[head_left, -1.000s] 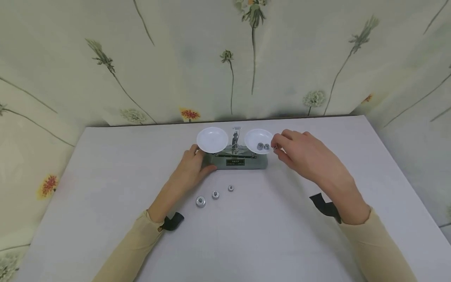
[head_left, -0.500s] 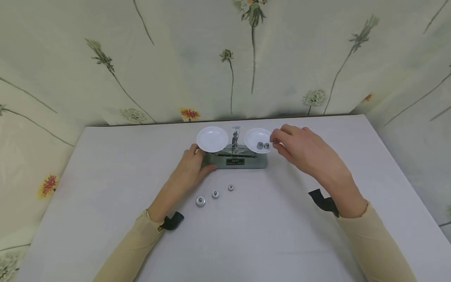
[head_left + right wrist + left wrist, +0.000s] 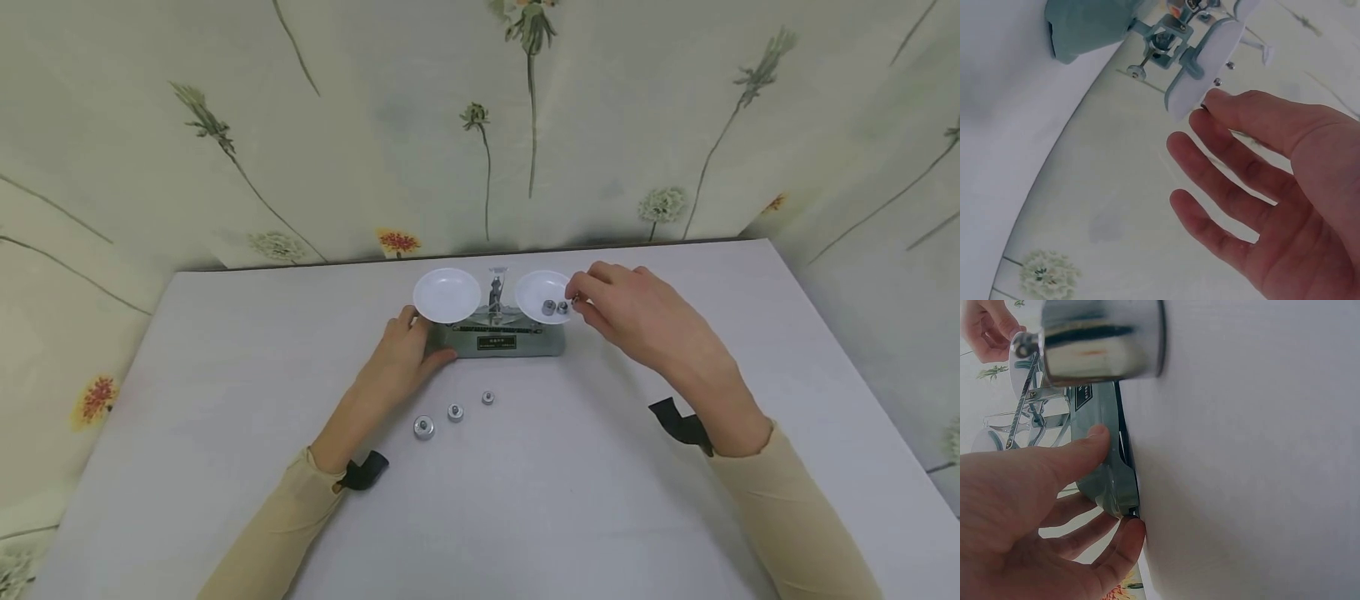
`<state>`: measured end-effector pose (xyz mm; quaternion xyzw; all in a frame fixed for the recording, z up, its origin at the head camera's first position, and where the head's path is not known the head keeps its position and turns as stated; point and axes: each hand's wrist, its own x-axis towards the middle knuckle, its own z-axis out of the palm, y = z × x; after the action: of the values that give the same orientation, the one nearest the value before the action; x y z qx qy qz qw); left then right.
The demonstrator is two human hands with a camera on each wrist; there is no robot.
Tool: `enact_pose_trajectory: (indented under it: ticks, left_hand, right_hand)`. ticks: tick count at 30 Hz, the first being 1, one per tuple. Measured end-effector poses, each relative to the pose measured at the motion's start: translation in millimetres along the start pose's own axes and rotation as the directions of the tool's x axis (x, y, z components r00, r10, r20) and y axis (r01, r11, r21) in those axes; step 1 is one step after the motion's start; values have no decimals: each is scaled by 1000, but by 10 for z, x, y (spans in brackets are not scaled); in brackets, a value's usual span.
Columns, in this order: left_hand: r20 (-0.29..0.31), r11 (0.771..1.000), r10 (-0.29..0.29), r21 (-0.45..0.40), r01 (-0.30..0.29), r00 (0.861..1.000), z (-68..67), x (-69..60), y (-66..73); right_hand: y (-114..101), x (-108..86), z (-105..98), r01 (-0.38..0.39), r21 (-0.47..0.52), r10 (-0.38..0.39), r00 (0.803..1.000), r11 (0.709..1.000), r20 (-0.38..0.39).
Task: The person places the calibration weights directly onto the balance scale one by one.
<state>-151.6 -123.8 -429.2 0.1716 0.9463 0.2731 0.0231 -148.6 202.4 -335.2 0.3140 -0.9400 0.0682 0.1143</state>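
A green balance scale (image 3: 551,340) with two white pans stands near the table's back edge. My left hand (image 3: 397,360) grips the left end of its base, thumb in front and fingers behind, as the left wrist view also shows. My right hand (image 3: 645,318) is at the outer rim of the right pan (image 3: 536,287), pinching a small metal weight (image 3: 575,299) between thumb and forefinger; most of it is hidden. Two metal weights, one larger (image 3: 549,307) and one smaller (image 3: 562,308), stand in that pan. Nothing lies in the left pan (image 3: 447,296).
In front of the scale three loose weights stand in a slanting row: large (image 3: 423,427), medium (image 3: 455,412) and small (image 3: 488,397). The large one looms close in the left wrist view. A flower-patterned backdrop (image 3: 420,167) rises behind the white table (image 3: 562,500).
My right hand has moved slightly left and up with the weight, closer over the right pan's rim. The left hand keeps its grip on the base. The head view has shifted slightly.
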Motion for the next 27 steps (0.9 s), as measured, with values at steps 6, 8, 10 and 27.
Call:
enact_pose_trajectory:
  ticks: [6,8,10,27]
  left_hand:
    - [0,1000,-1,5,1,1000,5,0,-9]
    - [1,1000,0,10,0,1000,5,2,-6]
    - [4,1000,-1,12,1,1000,6,4,-4]
    - [6,1000,-9,8,9,1000,28,2,-24]
  right_hand:
    - [-2,0,14,-7,-12,7,1000,1000,9]
    - [-4,3,16,-15,-12,15,1000,1000,19]
    - [-7,5,18,-19,-10,19,1000,1000,24]
    - [-23,12,16,-39,-31,40,998,999,55]
